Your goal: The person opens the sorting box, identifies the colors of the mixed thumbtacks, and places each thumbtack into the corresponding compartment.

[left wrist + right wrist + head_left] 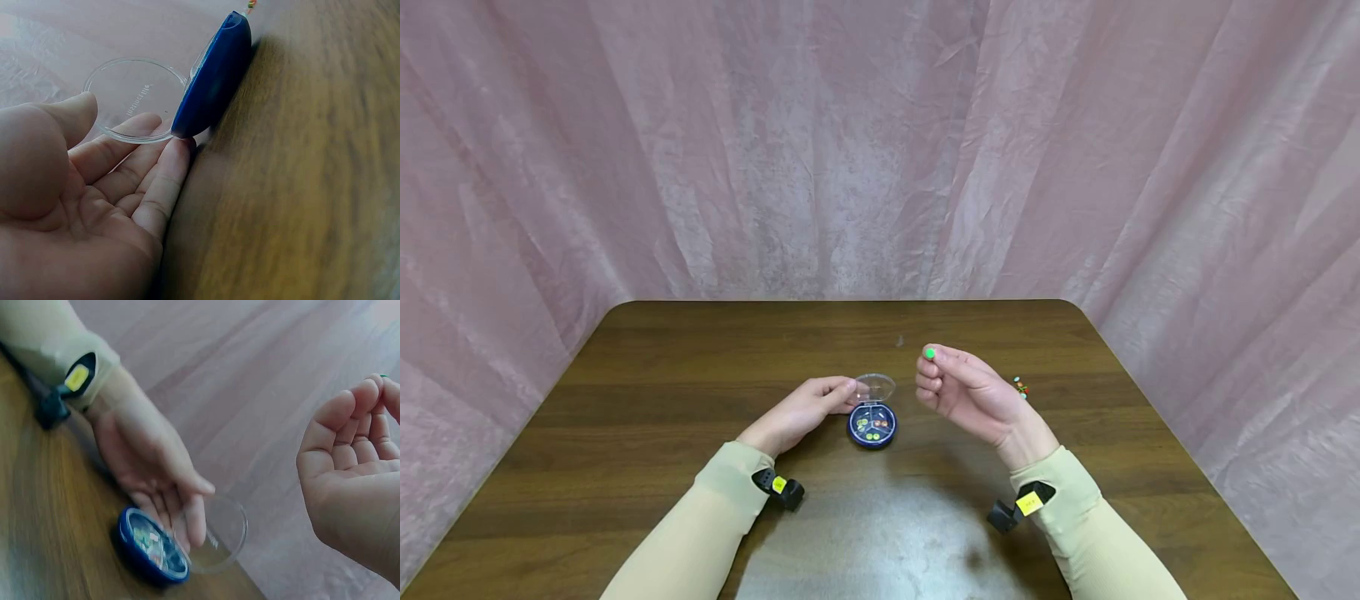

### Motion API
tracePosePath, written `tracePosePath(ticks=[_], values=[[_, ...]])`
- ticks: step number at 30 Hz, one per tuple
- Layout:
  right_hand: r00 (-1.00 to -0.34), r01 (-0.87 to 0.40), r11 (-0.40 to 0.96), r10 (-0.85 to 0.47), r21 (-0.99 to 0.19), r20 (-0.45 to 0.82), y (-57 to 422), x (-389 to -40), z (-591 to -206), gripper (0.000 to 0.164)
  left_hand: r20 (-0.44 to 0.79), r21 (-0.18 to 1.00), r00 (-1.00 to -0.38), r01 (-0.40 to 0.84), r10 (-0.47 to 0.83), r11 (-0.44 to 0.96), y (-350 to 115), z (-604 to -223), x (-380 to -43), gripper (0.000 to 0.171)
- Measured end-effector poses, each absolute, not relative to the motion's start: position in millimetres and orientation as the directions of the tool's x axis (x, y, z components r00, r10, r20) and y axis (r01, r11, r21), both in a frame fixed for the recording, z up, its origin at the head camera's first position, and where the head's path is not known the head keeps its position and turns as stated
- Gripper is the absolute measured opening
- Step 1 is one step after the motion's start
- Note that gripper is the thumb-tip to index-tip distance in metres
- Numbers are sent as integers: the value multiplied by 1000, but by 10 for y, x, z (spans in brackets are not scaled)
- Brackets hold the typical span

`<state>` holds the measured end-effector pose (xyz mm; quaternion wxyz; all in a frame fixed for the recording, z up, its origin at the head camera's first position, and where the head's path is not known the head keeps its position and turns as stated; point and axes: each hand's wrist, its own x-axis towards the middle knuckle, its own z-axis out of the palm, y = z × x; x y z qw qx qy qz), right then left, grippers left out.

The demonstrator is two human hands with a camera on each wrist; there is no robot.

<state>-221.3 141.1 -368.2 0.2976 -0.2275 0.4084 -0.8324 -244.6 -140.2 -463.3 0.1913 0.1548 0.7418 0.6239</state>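
A round blue pill case [872, 427] with a three-part inside stands on the table, its clear lid [876, 387] raised at the back. Small yellow-green and orange pieces lie in its compartments. My left hand [811, 410] is at the left of the case, fingers loosely extended behind the lid and partly seen through it. In the left wrist view, the thumb [78, 115] is apart from the fingers, near the lid's rim. Raised to the right of the case, my right hand [966, 396] pinches a small bright green disc [930, 353] between thumb and forefinger; the right wrist view shows only its edge.
Several small coloured pieces [1020, 387] lie on the table behind my right hand, partly hidden by it. The brown wooden table [700, 350] reaches back to a pink curtain [850, 167]. Both wrists wear black bands with cameras.
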Motion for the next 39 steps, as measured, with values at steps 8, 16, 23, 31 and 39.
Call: tracePosePath(ticks=[8, 16, 23, 31, 39], values=[[-672, 300, -512, -712, -805, 202, 1363, -2139, -3563, 19, -69, 989, -872, 6, 486, 149, -1387, -4627, -2473, 46], [-668, 258, -472, -717, -843, 197, 1348, -2104, -3501, 20, -80, 987, -876, -3, 475, 161, -1380, -4620, -2487, 45], [-790, -221, 145, -607, -964, 90, 1285, -2096, -3601, 13, -84, 987, -878, -10, 472, 159, -1386, -4633, -2506, 44], [-740, -672, 672, -624, -311, 250, 1054, -2074, -3873, 5, -72, 991, -874, -7, 481, 136, -1398, -4636, -2507, 47], [-645, -737, 675, -688, -32, 333, 920, -2110, -4064, 10, -70, 992, -872, -10, 484, 126, -1399, -4638, -2500, 49]])
